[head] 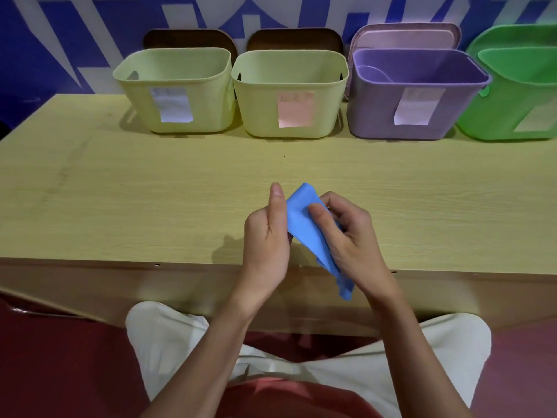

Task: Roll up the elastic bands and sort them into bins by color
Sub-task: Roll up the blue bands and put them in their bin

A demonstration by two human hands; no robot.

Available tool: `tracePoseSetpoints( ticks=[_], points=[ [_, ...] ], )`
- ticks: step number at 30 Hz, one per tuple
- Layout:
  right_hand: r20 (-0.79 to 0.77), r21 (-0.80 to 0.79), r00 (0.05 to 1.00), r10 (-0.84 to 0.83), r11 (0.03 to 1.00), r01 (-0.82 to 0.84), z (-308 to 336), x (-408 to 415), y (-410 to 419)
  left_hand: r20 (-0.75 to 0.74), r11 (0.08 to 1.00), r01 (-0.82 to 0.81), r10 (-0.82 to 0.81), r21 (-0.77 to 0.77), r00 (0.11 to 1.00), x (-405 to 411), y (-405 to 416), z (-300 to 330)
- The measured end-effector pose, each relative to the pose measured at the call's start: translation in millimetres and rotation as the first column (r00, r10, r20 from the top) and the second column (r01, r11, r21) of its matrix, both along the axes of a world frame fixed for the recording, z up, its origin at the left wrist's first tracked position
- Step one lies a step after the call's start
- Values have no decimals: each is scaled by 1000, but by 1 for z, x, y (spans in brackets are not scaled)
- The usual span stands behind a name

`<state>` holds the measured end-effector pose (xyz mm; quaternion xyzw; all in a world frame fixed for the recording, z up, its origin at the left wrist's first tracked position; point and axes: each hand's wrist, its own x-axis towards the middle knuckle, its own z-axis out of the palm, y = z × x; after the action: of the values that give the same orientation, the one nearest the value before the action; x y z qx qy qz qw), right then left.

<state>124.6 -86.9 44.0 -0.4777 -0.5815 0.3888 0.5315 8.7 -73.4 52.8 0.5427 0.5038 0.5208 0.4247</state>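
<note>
Pale wood table (120,191) runs wide, its near edge just in front of the person's lap. Along the table's far edge, touching side by side, stand two yellow bins (174,89) (289,92), a purple bin (416,95) and a green bin (518,86) cut off by the frame. Between that row and the near edge the tabletop is broad bare wood. Above the near edge, the left hand (266,239) and right hand (346,236) both pinch a blue elastic band (301,218), thumbs on top, fingers curled beneath; its loose tail hangs past the edge
</note>
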Motion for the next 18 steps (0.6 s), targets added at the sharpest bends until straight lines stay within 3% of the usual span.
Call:
tracePoseSetpoints(
  ticks=[5, 9, 14, 18],
  points=[
    [-22, 16, 1000, 20, 1000, -20, 6, 2, -2, 213, 968, 90, -40, -235, 976, -1, -1, 7],
    [-51, 33, 998, 29, 999, -28, 8, 3, -2, 315, 923, 219, -115, -317, 942, -1, -3, 10],
    [-67, 41, 998, 3, 999, 0, 10, 7, -2, 228, 912, 230, -157, -340, 961, 1, -2, 11],
    [-104, 31, 995, 0, 1000, 3, 11, 8, -5, 80, 968, 147, -133, -205, 988, 3, -1, 6]
  ],
)
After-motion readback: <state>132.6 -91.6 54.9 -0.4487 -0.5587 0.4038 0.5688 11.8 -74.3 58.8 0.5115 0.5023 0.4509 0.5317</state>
